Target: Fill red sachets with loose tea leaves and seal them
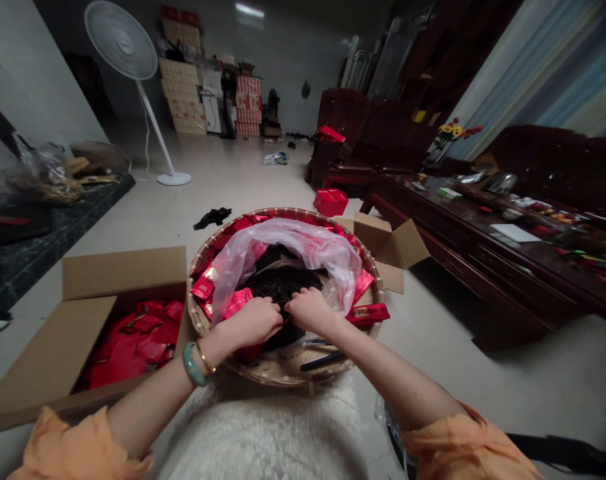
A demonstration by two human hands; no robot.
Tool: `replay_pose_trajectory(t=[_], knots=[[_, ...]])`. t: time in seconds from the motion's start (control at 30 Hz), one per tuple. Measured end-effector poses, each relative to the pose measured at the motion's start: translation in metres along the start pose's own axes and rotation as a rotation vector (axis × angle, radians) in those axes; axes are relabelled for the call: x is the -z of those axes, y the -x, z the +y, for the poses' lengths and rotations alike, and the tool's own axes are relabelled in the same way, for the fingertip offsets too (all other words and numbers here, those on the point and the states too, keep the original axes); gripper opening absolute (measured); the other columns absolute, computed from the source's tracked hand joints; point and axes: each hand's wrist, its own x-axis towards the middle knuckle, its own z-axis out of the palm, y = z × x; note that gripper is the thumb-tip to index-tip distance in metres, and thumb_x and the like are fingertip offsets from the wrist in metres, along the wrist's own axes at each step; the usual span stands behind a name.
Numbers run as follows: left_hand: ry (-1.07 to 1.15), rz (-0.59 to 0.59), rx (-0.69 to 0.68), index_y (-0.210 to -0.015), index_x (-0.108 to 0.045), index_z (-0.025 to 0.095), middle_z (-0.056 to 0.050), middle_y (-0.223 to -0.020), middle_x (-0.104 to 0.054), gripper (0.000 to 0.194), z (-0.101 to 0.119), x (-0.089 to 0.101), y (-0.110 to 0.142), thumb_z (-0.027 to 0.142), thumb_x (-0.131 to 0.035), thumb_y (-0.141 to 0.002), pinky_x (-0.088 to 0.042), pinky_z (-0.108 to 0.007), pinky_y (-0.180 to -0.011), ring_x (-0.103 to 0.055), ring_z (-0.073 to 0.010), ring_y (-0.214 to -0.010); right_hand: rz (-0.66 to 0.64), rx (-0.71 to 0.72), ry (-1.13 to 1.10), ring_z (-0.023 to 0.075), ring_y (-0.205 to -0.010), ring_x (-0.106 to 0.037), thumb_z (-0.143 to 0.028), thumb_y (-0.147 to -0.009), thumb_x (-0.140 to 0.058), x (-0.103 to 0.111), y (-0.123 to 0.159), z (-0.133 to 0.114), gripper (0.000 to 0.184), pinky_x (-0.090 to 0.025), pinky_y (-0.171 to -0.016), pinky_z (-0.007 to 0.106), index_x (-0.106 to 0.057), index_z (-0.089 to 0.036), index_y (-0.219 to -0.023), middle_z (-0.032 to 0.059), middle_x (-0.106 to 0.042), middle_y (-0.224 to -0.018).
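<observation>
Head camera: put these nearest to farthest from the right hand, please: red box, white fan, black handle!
1. Slim black handle, in the round woven bamboo basket, just below the right hand.
2. Shiny red box, on the floor beyond the basket.
3. White standing fan, far back on the left.

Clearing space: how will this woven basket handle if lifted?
The basket looks light for its size, being thin strips, though the plastic bag adds weight. Its wide, shallow shape may tilt, letting the loose red packets slide off.
</observation>
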Motion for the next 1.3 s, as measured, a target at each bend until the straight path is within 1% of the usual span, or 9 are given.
replay_pose_trajectory(t=[0.1,0.2,0.33,0.5,0.63,0.87,1.07,1.23,1.3], knots=[[0.002,-0.05,0.059,-0.069,-0.067,0.015,-0.009,-0.07,-0.066,0.019,0.003,0.007,-0.004,0.023,-0.053,-0.081,-0.045,-0.03,-0.061,-0.06,-0.0197,-0.063,-0.057,-0.067,-0.027,0.0245,-0.085,-0.064,-0.015,-0.082,-0.053,-0.001,-0.002,-0.004,0.019,-0.045,-0.067,0.032,-0.068,-0.016,-0.093,0.0133,-0.069,-0.089],[0.018,-0.061,0.079,-0.074,-0.066,0.015,-0.009,-0.074,-0.066,0.018,0.003,0.011,-0.003,0.023,-0.051,-0.082,-0.046,-0.03,-0.061,-0.061,-0.0196,-0.063,-0.019,-0.039,-0.009,0.0252,-0.084,-0.065,-0.018,-0.083,-0.053,0.0,0.001,-0.003,0.018,-0.046,-0.066,0.031,-0.068,-0.014,-0.09,0.0144,-0.069,-0.089],[0.065,0.063,0.037,-0.088,-0.06,0.015,-0.008,-0.086,-0.065,0.018,-0.001,0.009,0.002,0.021,-0.043,-0.088,-0.046,-0.03,-0.068,-0.061,-0.0194,-0.077,0.088,0.004,-0.022,0.0238,-0.085,-0.064,-0.03,-0.085,-0.054,0.01,0.009,0.006,0.019,-0.047,-0.067,0.03,-0.066,-0.017,-0.092,0.0109,-0.069,-0.09],[0.029,0.161,0.024,-0.089,-0.051,0.015,-0.005,-0.084,-0.058,0.018,-0.004,0.005,0.005,0.025,-0.037,-0.092,-0.045,-0.028,-0.062,-0.057,-0.0169,-0.071,0.111,-0.036,-0.047,0.0232,-0.082,-0.065,-0.042,-0.086,-0.052,0.02,0.013,0.008,0.03,-0.047,-0.066,0.028,-0.062,-0.016,-0.095,0.0111,-0.069,-0.09],[-0.006,0.194,-0.004,-0.09,-0.049,0.016,-0.006,-0.093,-0.054,0.02,-0.004,0.005,0.007,0.026,-0.033,-0.093,-0.045,-0.026,-0.06,-0.055,-0.0137,-0.068,0.081,-0.041,-0.059,0.0214,-0.079,-0.066,-0.041,-0.087,-0.051,0.019,0.015,0.005,0.028,-0.045,-0.065,0.026,-0.061,-0.015,-0.095,0.0115,-0.069,-0.088],[0.13,0.218,0.016,-0.089,-0.05,0.017,-0.004,-0.093,-0.048,0.016,-0.012,0.012,0.013,0.024,-0.036,-0.092,-0.044,-0.025,-0.062,-0.052,-0.0121,-0.069,0.233,0.067,-0.124,0.0164,-0.076,-0.063,-0.037,-0.093,-0.041,0.021,0.023,0.013,0.025,-0.037,-0.062,0.022,-0.057,-0.019,-0.099,0.0073,-0.067,-0.085],[0.13,0.218,-0.024,-0.087,-0.052,0.017,-0.004,-0.092,-0.047,0.019,-0.011,0.015,0.011,0.024,-0.035,-0.092,-0.042,-0.024,-0.06,-0.049,-0.0106,-0.066,0.119,0.048,-0.193,0.0176,-0.072,-0.064,-0.04,-0.088,-0.049,0.023,0.023,0.016,0.025,-0.036,-0.06,0.023,-0.064,-0.021,-0.09,0.0066,-0.07,-0.082],[0.156,0.22,-0.025,-0.086,-0.052,0.017,-0.004,-0.094,-0.047,0.018,-0.014,0.013,0.012,0.023,-0.036,-0.092,-0.042,-0.023,-0.061,-0.049,-0.0103,-0.069,0.182,0.02,-0.238,0.0188,-0.075,-0.065,-0.04,-0.087,-0.051,0.026,0.027,0.017,0.031,-0.037,-0.061,0.023,-0.058,-0.026,-0.113,0.0051,-0.071,-0.087],[0.162,0.237,-0.021,-0.086,-0.052,0.017,-0.004,-0.094,-0.047,0.018,-0.015,0.012,0.012,0.022,-0.036,-0.092,-0.041,-0.023,-0.06,-0.05,-0.0102,-0.069,0.142,0.002,-0.221,0.02,-0.073,-0.065,-0.041,-0.086,-0.053,0.026,0.026,0.017,0.03,-0.037,-0.059,0.024,-0.061,-0.027,-0.111,0.0054,-0.071,-0.084]])
